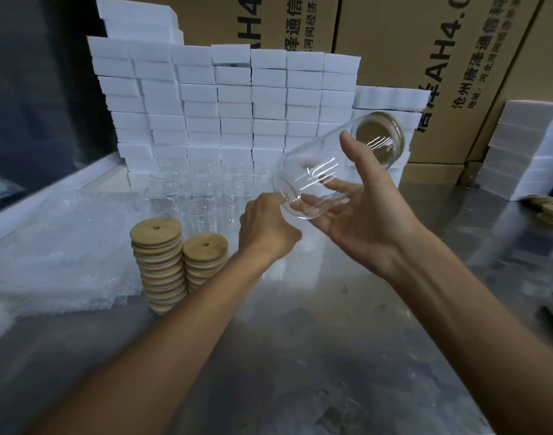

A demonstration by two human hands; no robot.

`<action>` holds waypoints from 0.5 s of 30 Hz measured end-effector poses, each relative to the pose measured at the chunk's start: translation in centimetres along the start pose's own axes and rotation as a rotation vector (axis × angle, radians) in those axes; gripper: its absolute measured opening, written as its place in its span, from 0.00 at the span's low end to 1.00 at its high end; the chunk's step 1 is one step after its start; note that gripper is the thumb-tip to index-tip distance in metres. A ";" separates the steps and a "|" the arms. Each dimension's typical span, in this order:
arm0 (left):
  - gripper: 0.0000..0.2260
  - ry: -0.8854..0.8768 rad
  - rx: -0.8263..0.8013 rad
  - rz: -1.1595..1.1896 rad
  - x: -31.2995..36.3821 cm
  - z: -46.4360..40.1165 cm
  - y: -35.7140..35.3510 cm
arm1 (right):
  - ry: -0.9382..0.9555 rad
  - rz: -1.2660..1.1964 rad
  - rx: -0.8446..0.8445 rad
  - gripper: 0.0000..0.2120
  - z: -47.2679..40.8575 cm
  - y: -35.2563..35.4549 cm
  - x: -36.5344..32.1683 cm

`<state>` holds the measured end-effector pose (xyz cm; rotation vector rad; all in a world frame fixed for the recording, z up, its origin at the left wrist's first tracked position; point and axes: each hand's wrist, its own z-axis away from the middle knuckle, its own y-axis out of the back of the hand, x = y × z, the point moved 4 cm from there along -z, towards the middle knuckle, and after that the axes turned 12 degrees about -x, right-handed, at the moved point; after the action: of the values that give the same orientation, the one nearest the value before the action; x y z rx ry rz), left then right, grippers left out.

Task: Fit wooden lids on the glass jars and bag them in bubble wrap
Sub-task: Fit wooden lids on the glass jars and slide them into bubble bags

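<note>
A clear glass jar [319, 174] with a wooden lid [375, 139] fitted on its mouth lies tilted in the air above the table. My right hand [363, 215] cradles it from below, thumb up along its side. My left hand [269, 227] has its fingers curled at the jar's base. Two stacks of round wooden lids [157, 262] [204, 259] stand at the left. Several empty glass jars [200, 196] stand behind them. A pile of bubble wrap bags [58, 255] lies at the far left.
White foam blocks [225, 98] are stacked like a wall at the back, with brown cartons [426, 42] behind. More foam [526, 146] and a few loose lids [548, 208] sit at the right. The metal table [300, 356] spreads in front.
</note>
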<state>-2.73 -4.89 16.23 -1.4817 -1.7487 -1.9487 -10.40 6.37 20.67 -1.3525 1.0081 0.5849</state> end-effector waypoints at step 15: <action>0.23 -0.076 0.181 0.030 -1.2 1.9 0.6 | -0.013 0.187 0.096 0.27 -1.7 1.9 2.3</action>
<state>-0.67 -4.14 15.47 -1.5280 -1.8664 -1.6897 -11.27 4.63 17.90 -1.1767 1.1453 0.6750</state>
